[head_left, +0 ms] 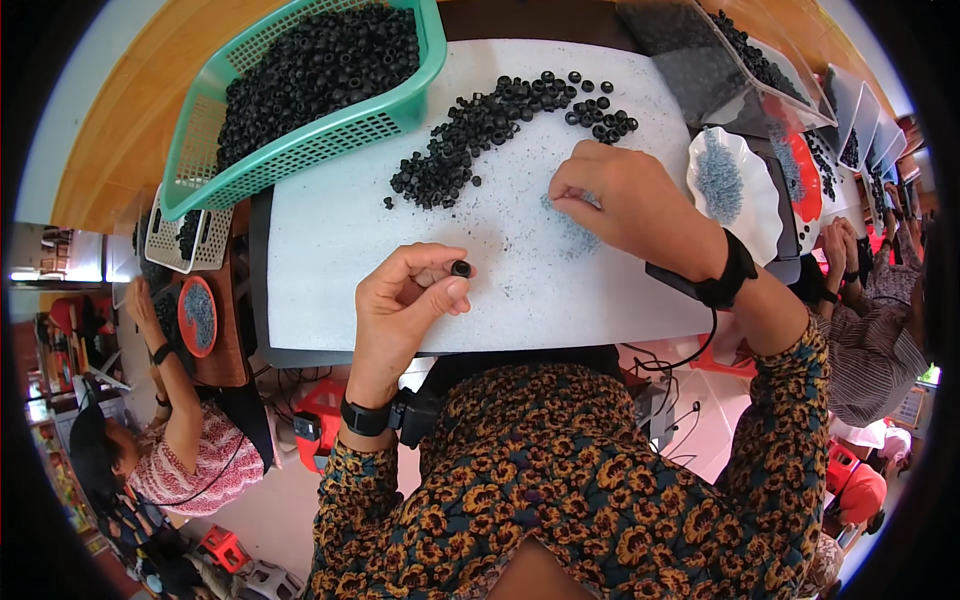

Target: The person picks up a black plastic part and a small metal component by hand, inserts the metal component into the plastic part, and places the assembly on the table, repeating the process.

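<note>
Left hand (405,300) is up over the near edge of the white foam-topped worktop (330,250), fingers (452,291) curled in and pinched on one small black rubber ring (461,268), held between thumb and forefinger. Right hand (620,195) is down flat-ish on the pad, fingertips bunched and pressing into a thin scatter of tiny blue-grey pins (575,225); whether anything is actually pinched between them, I can't tell. Just beyond that hand, a curving loose heap of black rubber rings (480,130) lies spread across the pad. At the far left corner sits a teal plastic mesh basket (300,150), tilted, piled full of the same black rings. To the right, a white scalloped dish (755,200) holds a mound of the blue-grey pins, and behind it a clear plastic tray (700,70) has black rings heaped at its far end. Off to the left, another person's hand (140,300) is beside a round red dish (197,315) of grey pins.
</note>
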`<state>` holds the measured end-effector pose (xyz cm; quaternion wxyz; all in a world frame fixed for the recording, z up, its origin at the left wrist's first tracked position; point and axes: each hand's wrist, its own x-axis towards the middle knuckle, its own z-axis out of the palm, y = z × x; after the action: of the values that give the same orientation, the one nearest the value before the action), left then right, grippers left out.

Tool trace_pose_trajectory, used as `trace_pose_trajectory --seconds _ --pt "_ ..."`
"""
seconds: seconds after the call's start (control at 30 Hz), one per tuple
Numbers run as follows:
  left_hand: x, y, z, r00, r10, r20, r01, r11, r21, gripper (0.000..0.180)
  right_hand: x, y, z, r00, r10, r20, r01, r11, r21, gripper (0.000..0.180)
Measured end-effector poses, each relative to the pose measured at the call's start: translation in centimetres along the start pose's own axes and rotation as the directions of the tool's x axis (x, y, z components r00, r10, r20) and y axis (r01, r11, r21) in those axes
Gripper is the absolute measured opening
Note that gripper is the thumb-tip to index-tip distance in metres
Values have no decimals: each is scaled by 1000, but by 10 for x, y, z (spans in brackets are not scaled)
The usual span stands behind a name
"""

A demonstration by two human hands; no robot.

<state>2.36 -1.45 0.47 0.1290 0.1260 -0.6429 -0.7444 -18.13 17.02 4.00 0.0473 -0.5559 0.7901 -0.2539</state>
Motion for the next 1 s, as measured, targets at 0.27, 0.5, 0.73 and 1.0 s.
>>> trace_pose_trajectory --seconds 0.27,0.5,0.73,1.0 --pt "2 5 -1 999 15 -46 -15 1000 -15 23 2 -7 8 995 -93 -22 90 989 -121 5" --pt "4 4 -5 997 45 -60 -48 997 -53 23 8 -3 20 982 -186 -31 176 964 -202 4" --pt "5 6 -3 997 24 -67 -27 999 -44 23 15 -6 16 979 -202 -6 201 975 -96 8" --pt "9 5 0 998 18 -61 -23 997 -72 23 21 4 11 993 -28 -118 49 981 186 18"
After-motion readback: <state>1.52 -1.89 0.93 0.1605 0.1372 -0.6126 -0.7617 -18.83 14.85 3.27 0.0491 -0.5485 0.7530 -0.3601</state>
